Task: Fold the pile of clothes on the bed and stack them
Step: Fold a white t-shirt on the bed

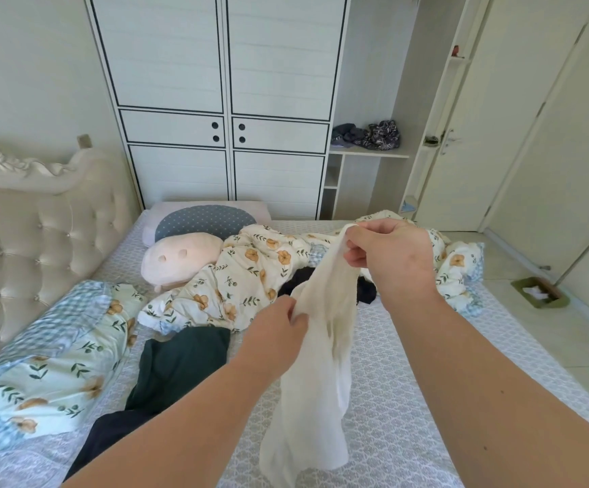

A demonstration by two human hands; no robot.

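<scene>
Cream garment, thin and limp, held up above the bed: top edge pinched in right hand fingertips, side fold pinched by left hand. Dark green garment lying flat at left; black one behind. Crumpled floral quilt beyond, plush pink pillow beside it (tufted headboard at left). White wardrobe facing; small floor tray holding white scraps.

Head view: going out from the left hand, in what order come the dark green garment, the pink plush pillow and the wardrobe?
From the left hand:
1. Dark green garment, just to its left on the bed.
2. Pink plush pillow, farther up the bed.
3. Wardrobe, against the far wall.
</scene>
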